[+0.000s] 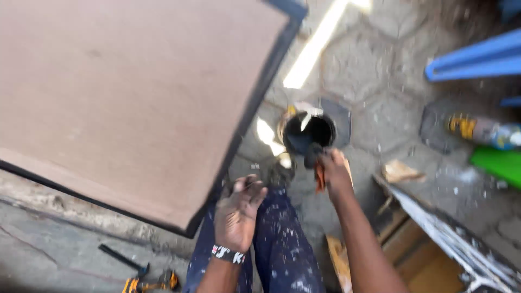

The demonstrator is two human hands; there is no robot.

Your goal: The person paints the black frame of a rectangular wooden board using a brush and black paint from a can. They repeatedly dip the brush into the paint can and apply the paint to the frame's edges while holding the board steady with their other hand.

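Paved yard: right hand [332, 168] grasps brush [316, 163] beside paint can [308, 133]; left hand [239, 212] open near board [125, 97].

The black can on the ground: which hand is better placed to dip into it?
Right. The right hand holds a brush at the can rim; the left hand is empty, by the board edge.

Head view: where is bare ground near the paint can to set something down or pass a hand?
Bare paving lies between the paint can and the bottle, below the blue bars. It is crowded on the near side: the right hand holds a brush at the can's rim, the left hand hovers over the trousers, and the brown board sits on its left.
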